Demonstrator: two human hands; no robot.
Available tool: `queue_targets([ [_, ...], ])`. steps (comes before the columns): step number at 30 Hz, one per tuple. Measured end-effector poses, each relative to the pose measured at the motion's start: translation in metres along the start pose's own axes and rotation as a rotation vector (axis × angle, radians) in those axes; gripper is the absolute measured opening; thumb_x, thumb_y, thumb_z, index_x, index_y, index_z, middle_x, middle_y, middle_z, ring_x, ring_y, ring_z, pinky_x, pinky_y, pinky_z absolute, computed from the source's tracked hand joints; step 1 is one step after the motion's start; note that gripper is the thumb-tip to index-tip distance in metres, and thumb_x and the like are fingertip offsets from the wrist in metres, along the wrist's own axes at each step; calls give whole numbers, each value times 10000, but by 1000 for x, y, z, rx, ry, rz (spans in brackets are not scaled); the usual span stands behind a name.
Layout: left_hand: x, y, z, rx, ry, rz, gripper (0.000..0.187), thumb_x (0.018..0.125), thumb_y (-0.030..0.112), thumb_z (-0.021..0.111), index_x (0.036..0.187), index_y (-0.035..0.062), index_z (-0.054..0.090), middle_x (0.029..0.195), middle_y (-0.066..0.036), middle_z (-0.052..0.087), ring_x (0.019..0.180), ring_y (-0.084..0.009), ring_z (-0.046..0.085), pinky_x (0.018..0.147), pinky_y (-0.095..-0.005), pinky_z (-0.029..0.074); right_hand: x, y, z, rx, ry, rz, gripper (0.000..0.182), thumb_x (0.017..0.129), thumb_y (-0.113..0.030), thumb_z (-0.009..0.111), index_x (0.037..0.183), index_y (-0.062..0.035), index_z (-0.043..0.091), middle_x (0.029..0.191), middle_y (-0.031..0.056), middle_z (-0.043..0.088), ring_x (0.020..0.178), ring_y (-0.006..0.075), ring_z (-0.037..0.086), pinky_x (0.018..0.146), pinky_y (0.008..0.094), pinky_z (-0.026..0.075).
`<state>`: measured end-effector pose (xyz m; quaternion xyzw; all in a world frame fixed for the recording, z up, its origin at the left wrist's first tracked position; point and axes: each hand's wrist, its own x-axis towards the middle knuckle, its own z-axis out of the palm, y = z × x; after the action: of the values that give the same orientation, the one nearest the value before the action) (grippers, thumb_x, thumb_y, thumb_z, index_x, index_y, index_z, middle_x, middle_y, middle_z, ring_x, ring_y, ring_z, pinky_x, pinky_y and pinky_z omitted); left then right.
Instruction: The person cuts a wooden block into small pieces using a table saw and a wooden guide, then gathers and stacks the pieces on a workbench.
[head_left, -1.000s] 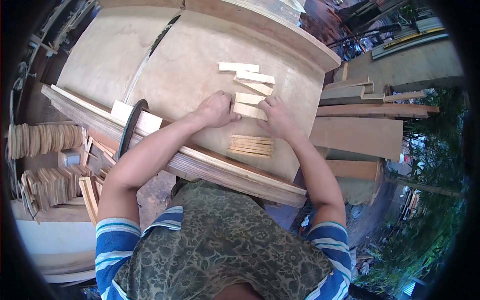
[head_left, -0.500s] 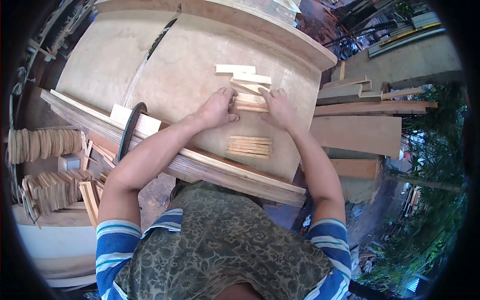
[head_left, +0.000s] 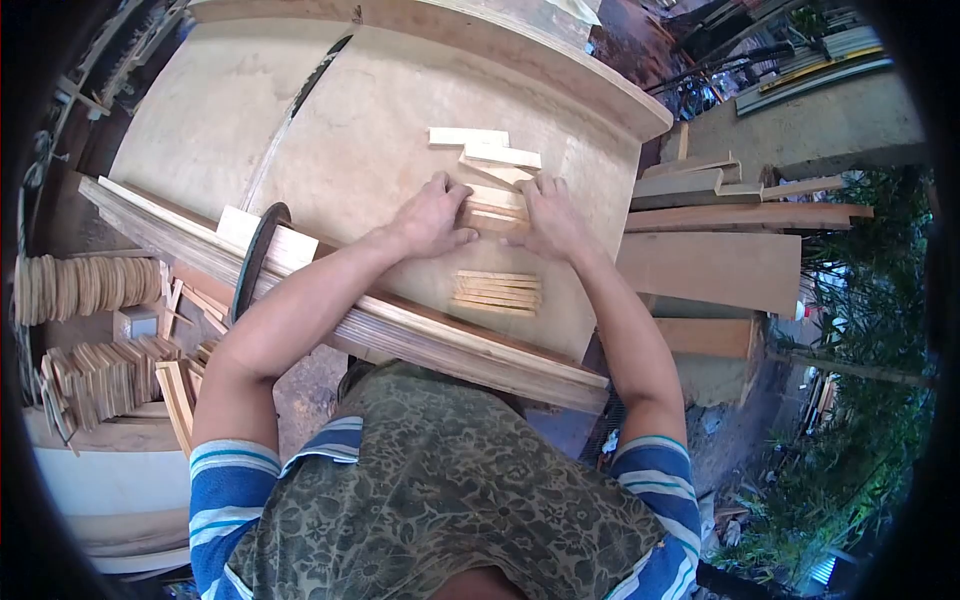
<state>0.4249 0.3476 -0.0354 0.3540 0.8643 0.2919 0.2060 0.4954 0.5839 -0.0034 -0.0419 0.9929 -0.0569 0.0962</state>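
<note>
Between my two hands lie a few short wooden strips (head_left: 496, 209), side by side on the plywood table top. My left hand (head_left: 432, 218) grips their left ends, fingers at the far side and thumb at the near side. The right ends are held by my right hand (head_left: 553, 218) in the same way. Just beyond my fingers rest loose pale wooden pieces (head_left: 503, 156), some overlapping, with another pale piece (head_left: 468, 137) behind them. Nearer my body, a neat row of wooden strips (head_left: 496, 293) lies flat and close together.
A saw blade (head_left: 320, 75) shows in a slot of the table top (head_left: 210, 110), left of my hands. A raised wooden fence (head_left: 540, 62) runs along the far edge. A dark curved band (head_left: 258, 262) crosses the front rail (head_left: 450, 350). Boards (head_left: 715, 275) stick out at right.
My right hand has moved in and closed on the strips' right ends. The strips between my hands are now more evenly lined up.
</note>
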Motion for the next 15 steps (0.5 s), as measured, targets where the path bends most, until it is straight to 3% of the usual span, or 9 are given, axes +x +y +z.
queue_targets([
  [5,1,-5,1,-8,-1,-4,659,891,317,807,1426,50,531,1300,-229,501,1171,-404,601,1021,-461,531,4,-2,-5,77,-54,11,739,762,-411,907,1306,-29,584,1293,213,557,1243,397,516,1074,487,459],
  [11,1,-3,-5,-8,11,37,651,884,267,797,1430,68,503,1312,-231,497,1179,-424,598,1031,-476,529,12,-4,-11,111,-94,25,691,753,-292,909,1295,-21,576,1333,217,550,1271,401,523,1090,477,465],
  [13,-1,4,-6,-54,39,-57,719,874,255,802,1476,77,452,1331,-232,499,1215,-430,589,1052,-477,524,19,8,1,121,70,-13,823,674,-292,967,1334,-26,555,1318,220,555,1305,411,519,1086,481,472],
  [15,1,1,-5,-48,27,-53,745,872,250,802,1494,78,429,1343,-234,495,1226,-433,587,1064,-478,520,24,12,1,112,102,-29,894,651,-298,976,1376,-21,532,1339,231,553,1319,427,516,1087,491,476],
])
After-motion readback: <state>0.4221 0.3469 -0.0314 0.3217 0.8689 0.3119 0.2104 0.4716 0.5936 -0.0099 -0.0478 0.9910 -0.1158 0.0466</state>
